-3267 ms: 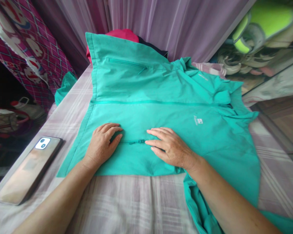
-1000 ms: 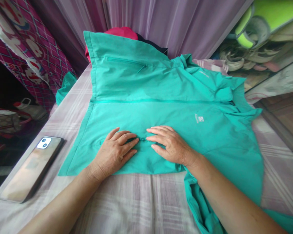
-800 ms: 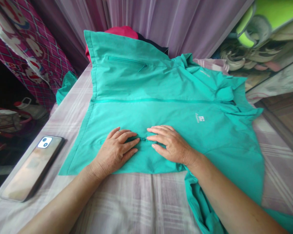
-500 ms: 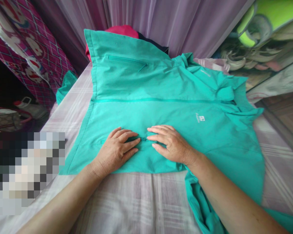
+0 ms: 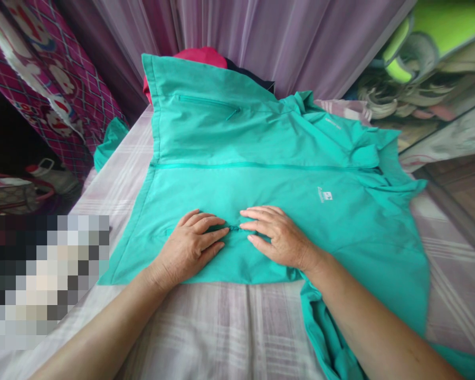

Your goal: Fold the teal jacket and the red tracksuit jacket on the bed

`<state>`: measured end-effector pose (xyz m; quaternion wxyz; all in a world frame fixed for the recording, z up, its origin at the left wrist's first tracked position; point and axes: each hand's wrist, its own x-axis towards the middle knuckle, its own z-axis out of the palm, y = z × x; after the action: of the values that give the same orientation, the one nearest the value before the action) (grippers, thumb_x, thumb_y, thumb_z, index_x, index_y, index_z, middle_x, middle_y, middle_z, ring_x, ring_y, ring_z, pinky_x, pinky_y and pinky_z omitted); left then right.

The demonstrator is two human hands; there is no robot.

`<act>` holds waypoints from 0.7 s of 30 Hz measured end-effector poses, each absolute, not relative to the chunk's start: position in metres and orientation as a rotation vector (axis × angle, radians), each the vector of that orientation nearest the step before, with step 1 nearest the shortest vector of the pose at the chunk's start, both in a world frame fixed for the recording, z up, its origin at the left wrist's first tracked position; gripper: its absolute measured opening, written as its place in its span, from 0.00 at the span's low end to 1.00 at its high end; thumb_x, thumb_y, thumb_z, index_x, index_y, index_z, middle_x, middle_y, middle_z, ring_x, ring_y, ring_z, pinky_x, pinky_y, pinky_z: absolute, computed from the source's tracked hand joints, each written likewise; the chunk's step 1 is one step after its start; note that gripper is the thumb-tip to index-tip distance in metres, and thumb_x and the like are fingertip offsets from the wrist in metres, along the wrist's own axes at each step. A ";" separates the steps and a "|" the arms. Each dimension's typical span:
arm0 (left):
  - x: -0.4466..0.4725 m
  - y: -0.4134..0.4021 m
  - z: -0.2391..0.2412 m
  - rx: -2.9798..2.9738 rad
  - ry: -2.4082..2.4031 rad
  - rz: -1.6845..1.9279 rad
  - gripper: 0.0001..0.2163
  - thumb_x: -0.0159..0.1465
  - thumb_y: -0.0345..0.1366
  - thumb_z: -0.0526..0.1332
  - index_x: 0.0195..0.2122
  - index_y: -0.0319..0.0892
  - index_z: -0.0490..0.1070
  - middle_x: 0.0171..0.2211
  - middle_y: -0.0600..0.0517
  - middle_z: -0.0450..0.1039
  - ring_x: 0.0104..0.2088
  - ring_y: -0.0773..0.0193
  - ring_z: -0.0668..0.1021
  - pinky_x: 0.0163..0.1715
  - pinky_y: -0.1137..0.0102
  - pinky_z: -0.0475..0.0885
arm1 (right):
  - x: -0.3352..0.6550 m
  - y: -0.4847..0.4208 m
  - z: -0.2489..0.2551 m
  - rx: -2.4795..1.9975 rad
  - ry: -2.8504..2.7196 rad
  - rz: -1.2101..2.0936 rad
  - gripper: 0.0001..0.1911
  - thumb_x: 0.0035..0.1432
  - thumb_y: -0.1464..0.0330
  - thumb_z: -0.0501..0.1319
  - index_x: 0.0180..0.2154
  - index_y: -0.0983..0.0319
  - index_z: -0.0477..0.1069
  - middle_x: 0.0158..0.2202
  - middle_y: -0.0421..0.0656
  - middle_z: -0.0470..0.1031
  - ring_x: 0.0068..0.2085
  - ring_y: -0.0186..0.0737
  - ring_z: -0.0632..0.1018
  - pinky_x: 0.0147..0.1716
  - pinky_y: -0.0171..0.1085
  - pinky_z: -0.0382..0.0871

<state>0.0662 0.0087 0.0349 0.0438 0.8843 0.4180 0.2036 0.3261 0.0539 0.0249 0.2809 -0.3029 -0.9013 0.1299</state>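
Observation:
A turquoise jacket (image 5: pixel 237 195) lies spread with its front up, the collar end to the right and the hem to the left. Its long front zipper (image 5: pixel 253 165) is closed for most of its length. My left hand (image 5: pixel 192 243) rests palm down over the nearer pocket, fingers stretched toward the small pocket zipper pull (image 5: pixel 235 228). From the other side, my right hand (image 5: pixel 279 235) lies on the fabric with fingers apart, its tips close to that pull. Neither hand visibly grips anything. On the far half, another pocket zipper (image 5: pixel 206 100) shows.
The jacket lies on a plaid cloth (image 5: pixel 245 332). Behind it are a pink and dark item (image 5: pixel 201 55) and a purple curtain (image 5: pixel 301 42). Shoes (image 5: pixel 380 103) sit on a rack at the right. A patterned magenta cloth (image 5: pixel 59 89) hangs at the left.
The view has shifted slightly, so everything sits a little lower in the picture. Both hands keep practically the same place and pose on the jacket.

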 end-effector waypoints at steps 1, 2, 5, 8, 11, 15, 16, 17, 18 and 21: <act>0.066 0.008 0.036 2.699 1.290 0.651 0.12 0.71 0.40 0.56 0.50 0.48 0.77 0.50 0.49 0.79 0.51 0.58 0.78 0.59 0.52 0.67 | 0.327 0.055 0.024 -0.821 -2.384 0.346 0.10 0.63 0.70 0.59 0.44 0.57 0.78 0.52 0.46 0.80 0.54 0.43 0.78 0.55 0.48 0.70; 0.066 0.008 0.037 2.691 1.309 0.681 0.12 0.71 0.39 0.56 0.48 0.47 0.78 0.48 0.49 0.79 0.50 0.58 0.79 0.58 0.54 0.68 | 0.328 0.056 0.024 -0.836 -2.348 0.343 0.10 0.64 0.70 0.59 0.42 0.57 0.78 0.51 0.45 0.81 0.52 0.42 0.79 0.54 0.46 0.71; 0.065 0.007 0.042 2.645 1.393 0.760 0.10 0.71 0.37 0.56 0.39 0.44 0.77 0.43 0.50 0.81 0.44 0.61 0.80 0.52 0.59 0.73 | 0.331 0.059 0.023 -0.886 -2.282 0.325 0.10 0.64 0.71 0.58 0.39 0.57 0.79 0.49 0.45 0.82 0.49 0.42 0.81 0.51 0.44 0.74; 0.064 0.009 0.044 2.585 1.458 0.784 0.10 0.70 0.37 0.56 0.35 0.43 0.75 0.40 0.50 0.81 0.40 0.62 0.80 0.46 0.63 0.75 | 0.331 0.059 0.024 -0.869 -2.324 0.280 0.10 0.63 0.71 0.59 0.39 0.57 0.80 0.50 0.46 0.81 0.52 0.44 0.80 0.51 0.46 0.73; 0.062 0.010 0.040 2.528 1.543 0.755 0.09 0.70 0.38 0.56 0.40 0.44 0.75 0.43 0.49 0.80 0.44 0.60 0.80 0.48 0.61 0.75 | 0.330 0.056 0.026 -0.819 -2.393 0.259 0.11 0.63 0.70 0.60 0.42 0.56 0.80 0.53 0.47 0.79 0.55 0.45 0.78 0.53 0.48 0.72; 0.058 0.012 0.033 2.480 1.697 0.692 0.13 0.70 0.41 0.55 0.52 0.45 0.73 0.52 0.47 0.77 0.54 0.54 0.76 0.56 0.53 0.71 | 0.329 0.053 0.028 -0.791 -2.458 0.255 0.12 0.63 0.70 0.60 0.45 0.56 0.80 0.56 0.47 0.77 0.57 0.46 0.75 0.55 0.50 0.70; 0.058 0.012 0.032 2.477 1.716 0.675 0.14 0.70 0.41 0.55 0.53 0.45 0.73 0.53 0.47 0.77 0.55 0.53 0.75 0.57 0.51 0.69 | 0.329 0.053 0.028 -0.790 -2.467 0.252 0.12 0.63 0.69 0.60 0.46 0.55 0.80 0.56 0.47 0.77 0.58 0.46 0.75 0.56 0.50 0.70; 0.057 0.012 0.031 2.475 1.726 0.659 0.15 0.70 0.42 0.55 0.54 0.46 0.72 0.54 0.47 0.76 0.56 0.52 0.75 0.58 0.50 0.69 | 0.329 0.053 0.028 -0.788 -2.474 0.249 0.12 0.63 0.70 0.60 0.46 0.55 0.80 0.56 0.47 0.77 0.58 0.46 0.75 0.56 0.50 0.70; 0.057 0.012 0.030 2.474 1.730 0.646 0.15 0.71 0.42 0.55 0.54 0.46 0.72 0.54 0.47 0.76 0.56 0.52 0.75 0.59 0.50 0.68 | 0.329 0.052 0.029 -0.785 -2.480 0.245 0.13 0.64 0.70 0.60 0.46 0.56 0.80 0.56 0.47 0.77 0.58 0.46 0.75 0.56 0.50 0.70; 0.057 0.012 0.031 2.471 1.732 0.624 0.15 0.71 0.42 0.54 0.54 0.46 0.72 0.55 0.48 0.76 0.56 0.52 0.74 0.59 0.50 0.68 | 0.328 0.051 0.032 -0.775 -2.513 0.215 0.13 0.63 0.71 0.60 0.46 0.57 0.80 0.56 0.49 0.77 0.57 0.48 0.75 0.55 0.51 0.70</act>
<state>0.0575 0.0120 0.0308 0.0302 0.8015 0.5619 0.2025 0.3276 0.0512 0.0321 0.2487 -0.2846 -0.9225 0.0788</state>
